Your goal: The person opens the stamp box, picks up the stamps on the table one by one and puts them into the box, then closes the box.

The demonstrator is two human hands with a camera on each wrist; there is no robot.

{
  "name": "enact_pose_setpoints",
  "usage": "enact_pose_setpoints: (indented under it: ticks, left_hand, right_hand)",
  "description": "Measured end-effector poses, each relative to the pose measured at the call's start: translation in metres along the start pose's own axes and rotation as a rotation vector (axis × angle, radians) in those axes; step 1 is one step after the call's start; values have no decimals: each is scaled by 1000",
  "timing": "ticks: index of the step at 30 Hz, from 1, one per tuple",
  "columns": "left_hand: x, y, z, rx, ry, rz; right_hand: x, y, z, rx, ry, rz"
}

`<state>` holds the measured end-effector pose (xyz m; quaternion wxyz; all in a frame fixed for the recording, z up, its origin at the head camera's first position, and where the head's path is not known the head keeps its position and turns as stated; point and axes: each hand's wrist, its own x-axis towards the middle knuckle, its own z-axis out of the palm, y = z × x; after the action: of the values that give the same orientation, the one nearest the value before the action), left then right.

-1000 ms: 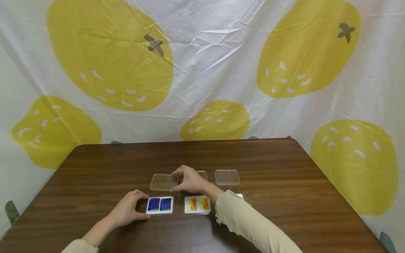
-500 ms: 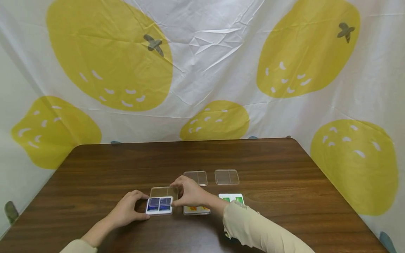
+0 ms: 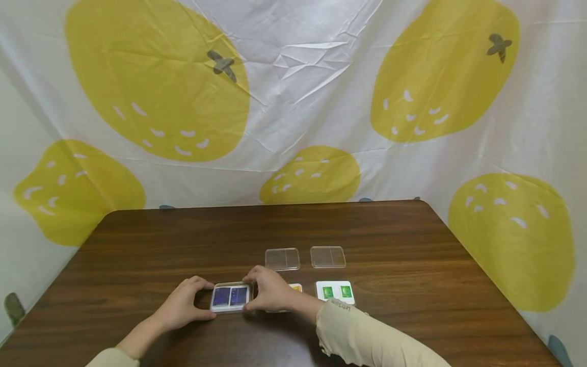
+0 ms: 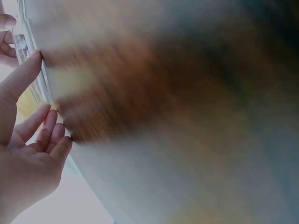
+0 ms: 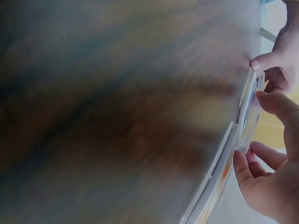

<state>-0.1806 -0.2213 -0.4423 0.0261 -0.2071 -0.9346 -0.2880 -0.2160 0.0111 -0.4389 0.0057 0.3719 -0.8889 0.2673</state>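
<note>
My left hand [image 3: 182, 302] holds the left side of a shallow clear plastic case [image 3: 228, 309] with two dark blue picture cards in it, thumb at the near corner and fingers at the far one. A clear lid [image 3: 233, 284] lies over the cards, pinched at its right edge by my right hand [image 3: 270, 291]. Whether the lid sits flush all round cannot be told. In the right wrist view the thumb and fingers of my right hand [image 5: 275, 182] span the lid's edge. The left wrist view has my left hand [image 4: 32, 163] at the case's rim.
Partly behind my right hand is a case with orange-yellow cards [image 3: 297, 288]. Farther right sits a case with green cards [image 3: 336, 290]. Two clear lids, the left one [image 3: 282, 259] and the right one [image 3: 327, 256], lie behind them on the brown wooden table [image 3: 394, 234].
My right hand has brought the clear lid toward me, from behind the blue-card case to over it. My left hand has stayed at the case. The green cards have come into view.
</note>
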Motion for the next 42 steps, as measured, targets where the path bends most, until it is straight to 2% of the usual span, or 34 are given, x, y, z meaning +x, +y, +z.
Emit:
enact_pose_setpoints:
  ticks: [12,19,28,38,42]
  left_hand:
    - [1,0,-1,-21,-15,-18]
    - [1,0,0,-2,-7,-16]
    - [3,3,-1,34,-25,-49]
    - [2,4,-1,40,-20,-54]
    - [2,4,0,36,-19,-58]
  right_hand:
    - [4,-3,3,-103,-23,2]
    - [6,-6,3,-123,-38,6]
    - [8,-9,4,-189,-61,1]
    - [8,-11,5,-261,-53,-1]
    - [6,-12,3,-234,-58,2]
